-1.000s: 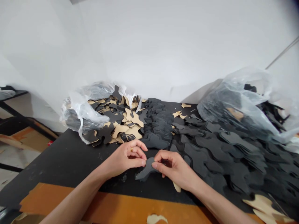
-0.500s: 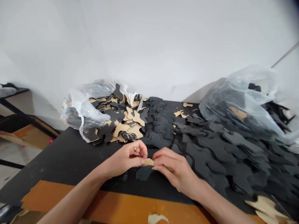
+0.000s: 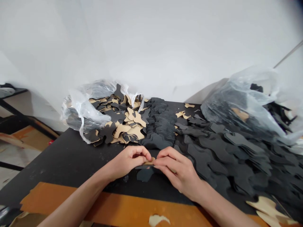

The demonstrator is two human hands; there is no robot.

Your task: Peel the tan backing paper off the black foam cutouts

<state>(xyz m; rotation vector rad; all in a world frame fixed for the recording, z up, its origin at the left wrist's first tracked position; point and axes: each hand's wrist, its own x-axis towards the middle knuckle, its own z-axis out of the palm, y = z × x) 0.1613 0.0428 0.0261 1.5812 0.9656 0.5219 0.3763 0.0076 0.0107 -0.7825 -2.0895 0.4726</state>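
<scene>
Near the front centre of the black table, my left hand (image 3: pixel 132 160) pinches the left end of a small tan piece (image 3: pixel 149 162). My right hand (image 3: pixel 176 167) has its fingers closed on the right side of that same piece, and more tan shows under its palm. Much of the piece is hidden by my fingers. A dark flat patch (image 3: pixel 145 174) lies on the table just below my hands. Beyond them stands an overlapping row of black cut pieces (image 3: pixel 161 123).
Tan and black pieces (image 3: pixel 134 129) spill from a plastic bag (image 3: pixel 82 107) at the left. Many black pieces (image 3: pixel 220 151) spread over the right side, before another plastic bag (image 3: pixel 239 101). An orange-brown strip (image 3: pixel 132 208) runs along the front edge, and tan scraps (image 3: pixel 267 208) lie front right.
My left fingertips have moved slightly down and right, closer to my right hand. Less of the tan piece shows between them now.
</scene>
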